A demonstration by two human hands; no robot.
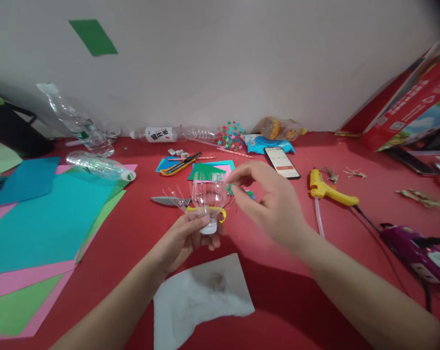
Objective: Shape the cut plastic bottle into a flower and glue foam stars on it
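Note:
In my left hand (pixel 185 238) is the cut-off top of a clear plastic bottle (pixel 209 192), held upside down by its neck with the white cap (pixel 208 227) below. Its wall is slit into thin strips, several of which splay out to the left. My right hand (pixel 269 201) is at the bottle's right rim, thumb and forefinger pinched together. A small green patch shows at those fingertips; whether they hold it or a bottle strip I cannot tell. Behind the bottle top lie yellow-handled scissors (pixel 167 200), partly hidden.
A stained white cloth or tissue (pixel 201 301) lies in front. Coloured paper sheets (pixel 41 218) cover the left. A yellow glue gun (pixel 329 190) with its cord, a phone (pixel 282 163) and a purple power strip (pixel 420 253) are right. A craft knife (pixel 181 164) and bottles (pixel 96 167) stand or lie behind.

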